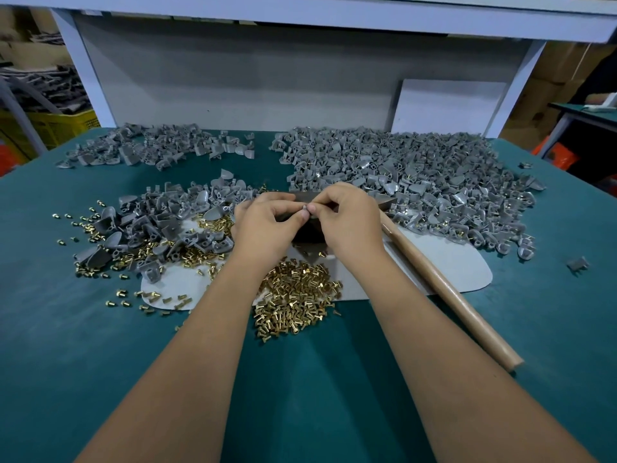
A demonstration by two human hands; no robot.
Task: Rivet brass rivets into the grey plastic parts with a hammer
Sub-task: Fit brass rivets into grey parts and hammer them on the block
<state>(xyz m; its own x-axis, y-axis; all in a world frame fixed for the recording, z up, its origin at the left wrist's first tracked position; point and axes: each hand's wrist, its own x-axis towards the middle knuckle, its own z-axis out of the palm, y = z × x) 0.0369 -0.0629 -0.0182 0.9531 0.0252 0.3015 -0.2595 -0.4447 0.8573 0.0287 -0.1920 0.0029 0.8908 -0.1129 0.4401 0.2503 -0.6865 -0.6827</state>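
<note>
Both hands, the left hand (267,218) and right hand (347,215), are pinching one small grey plastic part (304,207) between fingertips at centre, seemingly seating a rivet. The hammer (447,289) is lying untouched at four o'clock; next, I judge, the right hand is needing it.

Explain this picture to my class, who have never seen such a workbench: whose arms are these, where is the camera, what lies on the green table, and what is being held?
There is no machine here. A person wears the camera on the head, so you look down along their own two arms. The left hand and right hand meet over a dark block and pinch one small grey part between the fingertips; whether a rivet is already in it is too small to tell. On the green table lie loose brass rivets, grey plastic parts to the left, and a bigger heap to the right, many showing brass. A hammer with a wooden handle lies unheld beside the right arm.
</note>
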